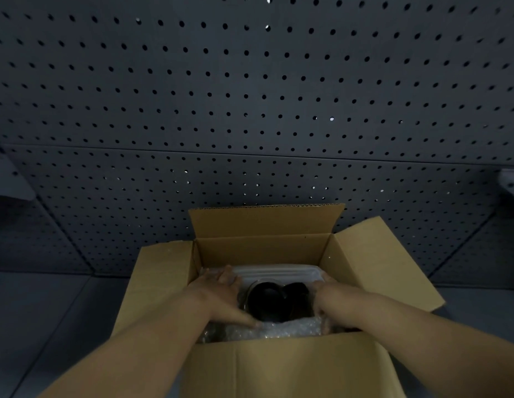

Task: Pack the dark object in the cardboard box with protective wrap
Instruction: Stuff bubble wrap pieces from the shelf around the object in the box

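Dark object (274, 301) sits low in the cardboard box (278, 366), between both hands. Left hand (221, 294) and right hand (326, 297) lie spread, seemingly pressing bubble wrap (278, 330) (dim light). Tuck the wrap evenly around it.

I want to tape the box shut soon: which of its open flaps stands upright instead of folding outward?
The far flap, standing against the pegboard wall. The left flap and right flap of the cardboard box splay outward.

One head view — looking forward and down, close over an open box (278, 366), both forearms reaching in, a pegboard wall (250, 96) filling the upper frame.
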`<action>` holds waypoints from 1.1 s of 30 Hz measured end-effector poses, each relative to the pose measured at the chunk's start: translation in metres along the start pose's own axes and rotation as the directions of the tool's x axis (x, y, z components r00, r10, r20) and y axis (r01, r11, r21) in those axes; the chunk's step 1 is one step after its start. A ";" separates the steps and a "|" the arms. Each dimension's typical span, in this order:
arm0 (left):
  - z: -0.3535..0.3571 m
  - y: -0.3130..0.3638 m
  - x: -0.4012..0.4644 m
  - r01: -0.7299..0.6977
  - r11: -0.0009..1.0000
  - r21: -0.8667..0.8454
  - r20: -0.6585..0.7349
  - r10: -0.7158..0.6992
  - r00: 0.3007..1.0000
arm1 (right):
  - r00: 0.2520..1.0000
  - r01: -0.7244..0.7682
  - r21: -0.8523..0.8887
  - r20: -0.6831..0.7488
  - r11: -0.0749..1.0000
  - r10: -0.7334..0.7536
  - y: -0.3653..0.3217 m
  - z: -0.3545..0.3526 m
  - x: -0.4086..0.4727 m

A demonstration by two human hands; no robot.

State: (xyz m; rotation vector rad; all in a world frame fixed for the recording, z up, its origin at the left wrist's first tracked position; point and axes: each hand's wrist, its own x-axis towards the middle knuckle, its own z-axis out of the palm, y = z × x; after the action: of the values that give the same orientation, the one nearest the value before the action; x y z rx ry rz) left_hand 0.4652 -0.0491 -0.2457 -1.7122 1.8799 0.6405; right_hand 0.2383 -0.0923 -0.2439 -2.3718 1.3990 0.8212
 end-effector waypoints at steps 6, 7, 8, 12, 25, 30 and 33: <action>-0.001 0.000 0.002 -0.005 1.000 0.007 -0.010 0.005 1.000 | 0.997 -0.004 0.054 0.082 0.999 -0.001 -0.003 -0.027 -0.003; 0.001 0.000 0.002 -0.003 1.000 0.016 -0.018 0.003 1.000 | 0.999 -0.006 0.032 0.052 0.999 0.004 -0.005 -0.027 -0.004; 0.002 0.001 0.002 -0.001 1.000 0.022 -0.020 0.001 1.000 | 0.999 -0.014 0.035 0.052 0.999 0.013 -0.007 -0.026 -0.005; 0.006 0.005 0.001 0.012 0.994 0.110 -0.063 -0.005 0.998 | 0.990 -0.039 0.009 0.136 0.999 0.038 -0.019 -0.019 -0.008; 0.017 0.020 0.001 0.116 0.938 0.327 -0.173 -0.061 0.983 | 0.971 -0.205 -0.109 0.099 0.973 0.216 -0.036 0.012 0.016; 0.011 0.011 0.004 0.076 0.979 0.189 -0.138 -0.050 0.989 | 0.976 -0.104 -0.001 0.190 0.995 0.102 -0.024 -0.020 0.006; 0.003 0.004 0.007 0.024 0.999 0.022 -0.076 -0.022 0.997 | 0.988 -0.076 0.132 0.142 0.988 0.057 -0.012 -0.029 0.007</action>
State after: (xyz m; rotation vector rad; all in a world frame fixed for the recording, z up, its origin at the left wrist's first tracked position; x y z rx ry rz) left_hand 0.4610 -0.0522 -0.2524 -1.7643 1.9089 0.5502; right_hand 0.2612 -0.1058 -0.2250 -2.1341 1.4368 0.8593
